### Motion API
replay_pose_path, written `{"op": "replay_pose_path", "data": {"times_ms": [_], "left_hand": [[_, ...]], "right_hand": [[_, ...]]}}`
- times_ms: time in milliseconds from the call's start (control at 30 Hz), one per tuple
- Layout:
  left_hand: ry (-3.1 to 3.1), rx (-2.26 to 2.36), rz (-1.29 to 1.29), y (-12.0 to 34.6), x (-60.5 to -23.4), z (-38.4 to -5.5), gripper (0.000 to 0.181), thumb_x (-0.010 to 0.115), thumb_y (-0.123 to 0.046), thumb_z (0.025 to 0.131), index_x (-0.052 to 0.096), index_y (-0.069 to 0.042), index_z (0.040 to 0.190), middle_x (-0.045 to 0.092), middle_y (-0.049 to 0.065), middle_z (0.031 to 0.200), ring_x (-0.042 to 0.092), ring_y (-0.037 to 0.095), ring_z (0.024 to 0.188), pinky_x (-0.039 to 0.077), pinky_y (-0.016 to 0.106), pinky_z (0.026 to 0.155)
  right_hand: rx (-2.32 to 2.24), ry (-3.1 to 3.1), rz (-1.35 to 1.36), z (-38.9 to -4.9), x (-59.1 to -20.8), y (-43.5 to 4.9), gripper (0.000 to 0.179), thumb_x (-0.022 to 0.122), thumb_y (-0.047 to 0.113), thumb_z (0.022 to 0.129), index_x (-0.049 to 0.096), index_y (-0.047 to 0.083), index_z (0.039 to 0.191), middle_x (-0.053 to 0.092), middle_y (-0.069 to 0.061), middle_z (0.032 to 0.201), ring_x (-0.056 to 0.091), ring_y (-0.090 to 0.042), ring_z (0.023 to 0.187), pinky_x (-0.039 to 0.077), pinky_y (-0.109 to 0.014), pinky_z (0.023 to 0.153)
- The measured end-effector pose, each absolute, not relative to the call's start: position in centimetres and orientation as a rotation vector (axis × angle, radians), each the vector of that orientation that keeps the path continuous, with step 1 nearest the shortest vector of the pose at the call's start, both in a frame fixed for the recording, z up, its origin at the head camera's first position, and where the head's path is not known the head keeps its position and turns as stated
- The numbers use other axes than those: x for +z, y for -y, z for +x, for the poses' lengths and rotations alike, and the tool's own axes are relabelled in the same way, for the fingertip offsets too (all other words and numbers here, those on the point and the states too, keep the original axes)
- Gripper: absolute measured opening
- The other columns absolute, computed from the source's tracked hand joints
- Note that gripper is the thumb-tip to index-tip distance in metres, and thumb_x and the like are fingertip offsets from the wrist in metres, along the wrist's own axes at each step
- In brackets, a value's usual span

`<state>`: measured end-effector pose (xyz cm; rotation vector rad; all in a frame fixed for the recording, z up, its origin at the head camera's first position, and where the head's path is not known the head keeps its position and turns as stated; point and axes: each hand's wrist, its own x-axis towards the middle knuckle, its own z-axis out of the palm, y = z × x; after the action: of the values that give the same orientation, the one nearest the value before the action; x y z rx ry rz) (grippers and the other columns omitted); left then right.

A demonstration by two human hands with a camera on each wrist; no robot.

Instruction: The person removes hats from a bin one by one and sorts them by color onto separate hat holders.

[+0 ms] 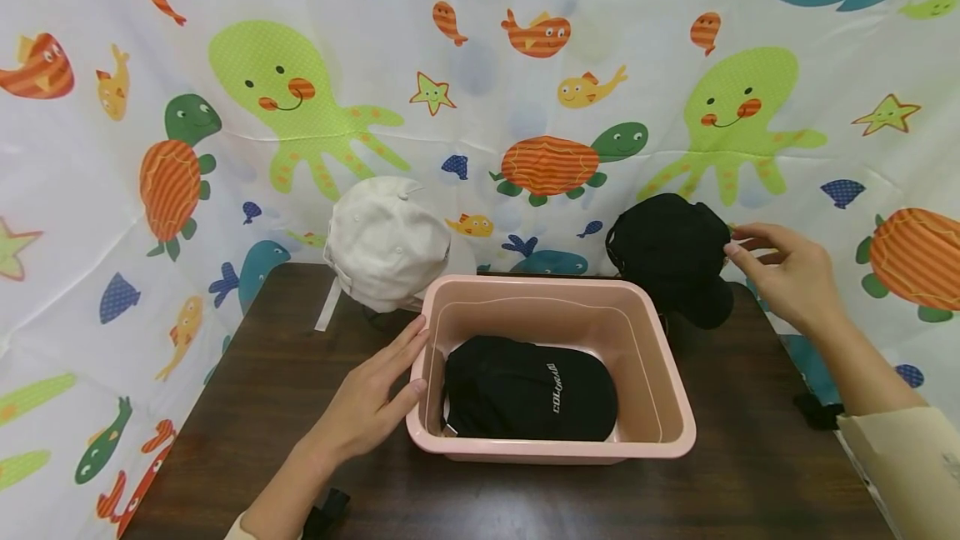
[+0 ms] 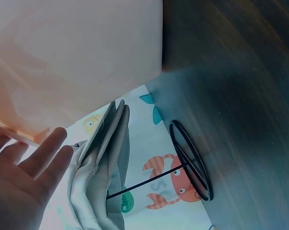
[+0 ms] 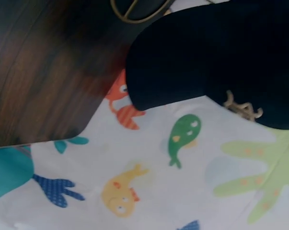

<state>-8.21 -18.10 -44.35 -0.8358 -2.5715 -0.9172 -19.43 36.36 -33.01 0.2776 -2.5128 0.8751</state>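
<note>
A pink plastic bin (image 1: pixel 551 450) stands on the table, with a black cap (image 1: pixel 525 390) lettered in white lying inside. My left hand (image 1: pixel 367 398) touches the bin's left rim with its fingers extended; those fingers (image 2: pixel 46 158) also show in the left wrist view. Behind the bin at right, another black cap (image 1: pixel 667 244) is propped up with its brim low. Beside that cap's right edge is my right hand (image 1: pixel 795 273), thumb and index fingertips apart. The right wrist view shows this cap's gold lettering (image 3: pixel 243 106), but not the hand.
A white cap (image 1: pixel 390 240) sits raised behind the bin's left side, on a black wire stand (image 2: pixel 192 163). The dark wooden table (image 1: pixel 262 390) meets a sea-animal curtain (image 1: pixel 465 107) at the back. A ring-shaped stand base (image 3: pixel 139 14) shows below the right cap.
</note>
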Motion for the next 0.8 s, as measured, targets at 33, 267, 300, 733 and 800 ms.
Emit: {"op": "replay_pose_path", "data": {"times_ms": [33,267,300,733,800], "left_hand": [[2.577,-0.917,-0.835,18.1,-44.3,-8.2,0.062,0.063,-0.024,0.102,0.046,-0.007,0.159,0.033,0.002,0.17,0.038,0.022,0.152,0.019,0.018,0.122],[2.568,-0.876,-0.821,18.2,-44.2,-8.6,0.061,0.062,-0.025,0.102,0.046,-0.008,0.159,0.032,0.002,0.17,0.039,0.024,0.152,0.035,0.038,0.12],[2.564,-0.866,-0.822,18.2,-44.2,-8.6,0.061,0.061,-0.025,0.102,0.046,-0.008,0.159,0.032,0.003,0.17,0.04,0.024,0.151,0.038,0.042,0.118],[2.559,-0.811,-0.851,18.3,-44.3,-9.4,0.064,0.06,-0.027,0.101,0.045,-0.008,0.159,0.033,0.004,0.17,0.044,0.027,0.149,0.044,0.055,0.111],[2.558,-0.811,-0.853,18.3,-44.3,-9.5,0.064,0.06,-0.027,0.1,0.045,-0.009,0.159,0.033,0.004,0.17,0.044,0.027,0.148,0.044,0.055,0.11]], "right_hand": [[0.877,2.504,0.292,-19.3,-32.9,-36.0,0.033,0.075,0.016,0.098,0.072,0.002,0.128,0.061,0.028,0.104,0.054,0.022,0.082,0.042,-0.002,0.073],[0.916,2.374,0.476,-18.3,-32.7,-33.9,0.03,0.078,0.001,0.091,0.076,0.002,0.121,0.066,0.025,0.104,0.059,0.017,0.086,0.045,-0.003,0.074],[0.921,2.347,0.522,-18.2,-32.8,-33.6,0.031,0.078,-0.003,0.089,0.076,0.001,0.12,0.067,0.024,0.104,0.06,0.015,0.087,0.046,-0.004,0.076],[0.837,2.244,0.934,-16.6,-33.7,-28.8,0.04,0.082,-0.01,0.075,0.075,-0.001,0.114,0.075,-0.011,0.101,0.067,-0.006,0.093,0.049,-0.01,0.082],[0.825,2.25,0.984,-16.4,-33.9,-28.2,0.036,0.082,-0.003,0.08,0.074,-0.002,0.115,0.075,-0.013,0.104,0.068,-0.011,0.094,0.049,-0.01,0.083]]}}
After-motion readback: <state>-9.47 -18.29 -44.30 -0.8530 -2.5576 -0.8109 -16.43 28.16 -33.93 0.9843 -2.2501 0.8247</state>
